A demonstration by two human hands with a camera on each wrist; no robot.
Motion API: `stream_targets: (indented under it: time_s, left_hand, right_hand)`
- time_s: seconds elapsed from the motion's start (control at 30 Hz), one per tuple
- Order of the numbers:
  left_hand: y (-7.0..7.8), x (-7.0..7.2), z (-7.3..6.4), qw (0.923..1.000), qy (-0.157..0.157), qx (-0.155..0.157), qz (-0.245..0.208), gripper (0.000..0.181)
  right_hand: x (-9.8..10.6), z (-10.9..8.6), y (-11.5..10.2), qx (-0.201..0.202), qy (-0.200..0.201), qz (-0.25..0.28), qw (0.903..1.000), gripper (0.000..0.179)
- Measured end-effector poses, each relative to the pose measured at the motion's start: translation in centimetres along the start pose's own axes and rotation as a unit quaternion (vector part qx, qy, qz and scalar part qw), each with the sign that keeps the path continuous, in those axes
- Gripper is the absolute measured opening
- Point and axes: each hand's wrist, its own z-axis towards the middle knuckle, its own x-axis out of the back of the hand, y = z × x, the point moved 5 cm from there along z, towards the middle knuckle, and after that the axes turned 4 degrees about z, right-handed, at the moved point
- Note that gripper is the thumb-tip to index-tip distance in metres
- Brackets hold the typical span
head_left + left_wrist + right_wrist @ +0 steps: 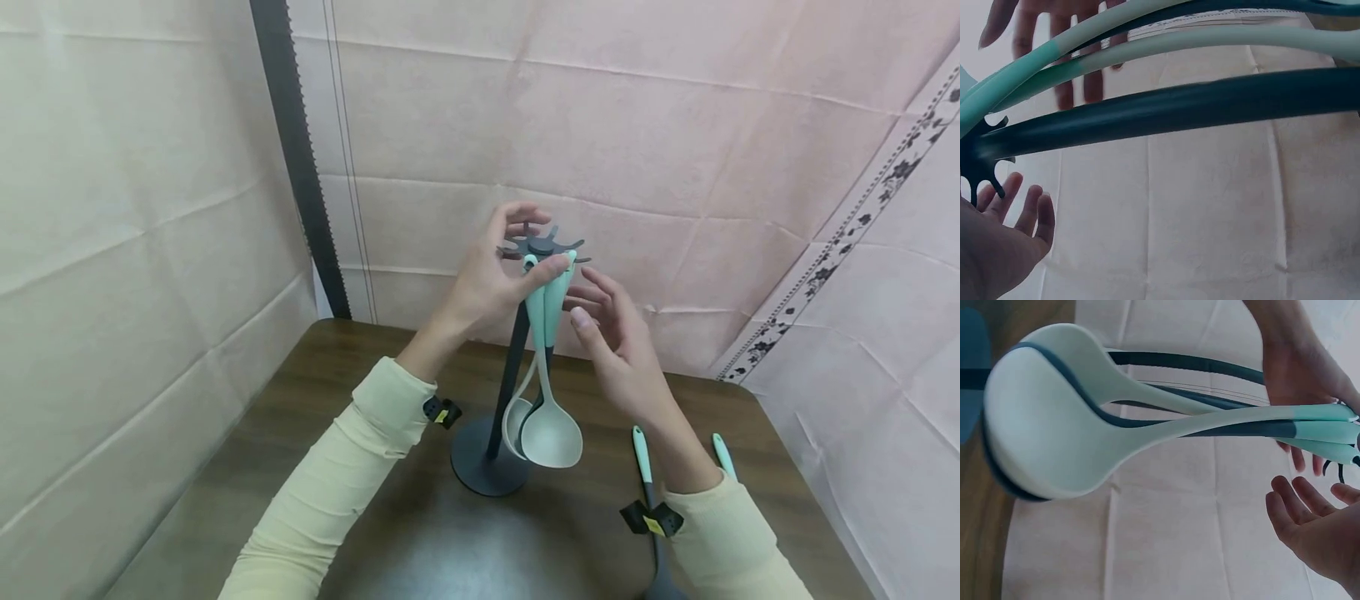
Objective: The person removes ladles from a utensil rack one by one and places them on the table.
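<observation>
A dark utensil stand [517, 358] rises from a round base, with a ring of hooks [542, 245] on top. From its near side hang a pale ladle [551, 433] with a mint handle, a second pale utensil [514, 425] behind it, and a dark utensil between them. My left hand [486, 271] is at the hooks, thumb laid across the tops of the mint handles and fingers loosely bent on the far side. To the right of the handles, my right hand [618, 350] has relaxed, spread fingers with nothing in them; a gap separates it from the handles in the right wrist view.
On the brown table [390, 517], a dark utensil with a mint handle [642, 454] lies beneath my right forearm. Another mint handle [723, 456] shows farther right, partly covered by the sleeve. Pale cloth [600, 125] hangs behind and at both sides.
</observation>
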Motion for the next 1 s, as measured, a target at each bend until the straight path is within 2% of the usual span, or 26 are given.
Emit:
stream_targets:
  time_s: [0.17,0.27,0.43,0.63,0.73,1.0]
  left_hand:
    - [-0.3,-0.5,0.0,0.9985,0.008,-0.011,-0.053,0.076]
    - [-0.5,-0.7,-0.1,0.9977,0.022,-0.019,-0.061,0.069]
    - [-0.7,-1.0,-0.1,0.9975,0.046,-0.043,-0.032,0.061]
    - [-0.9,-1.0,-0.1,0.9952,0.064,-0.065,0.035,0.064]
    - [-0.8,-0.9,-0.2,0.9937,0.064,-0.064,0.066,0.064]
    - [-0.7,-0.5,-0.1,0.996,0.034,-0.035,0.075,0.06]
  right_hand:
    - [-0.1,1.1,-0.7,0.01,0.015,0.017,0.9997,0.049]
    - [-0.3,1.7,-1.0,0.014,0.025,0.016,0.9995,0.045]
    - [-0.7,2.4,-1.1,0.013,0.05,0.019,0.9985,0.038]
    - [-0.8,2.7,-0.7,0.02,0.055,0.028,0.9979,0.035]
    - [-0.8,2.7,-0.5,0.022,0.047,0.024,0.9984,0.037]
    - [-0.6,3.0,-0.8,0.031,0.029,0.005,0.9991,0.037]
